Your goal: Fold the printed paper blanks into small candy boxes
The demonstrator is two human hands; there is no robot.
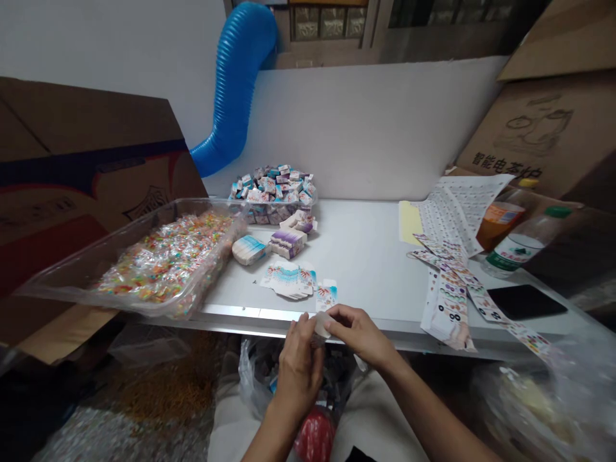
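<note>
Between my two hands, over the table's front edge, is a small whitish piece (322,325). My left hand (301,359) has its fingers curled round its left side. My right hand (359,330) pinches it from the right with thumb and forefinger. Just beyond my hands a small printed card (326,295) lies on the white table (366,256), beside a fanned pile of flat printed cards (289,280). Behind them sit a blue-striped stack (249,249) and a purple-striped stack (287,244). A heaped container of small boxes (274,192) stands at the back.
A clear tray of colourful wrapped pieces (168,256) is at the left. Printed strips (447,301), a phone (526,301), a green-capped bottle (524,244) and paper sheets (457,208) lie or stand at the right. Below my hands hangs a plastic bag (255,378).
</note>
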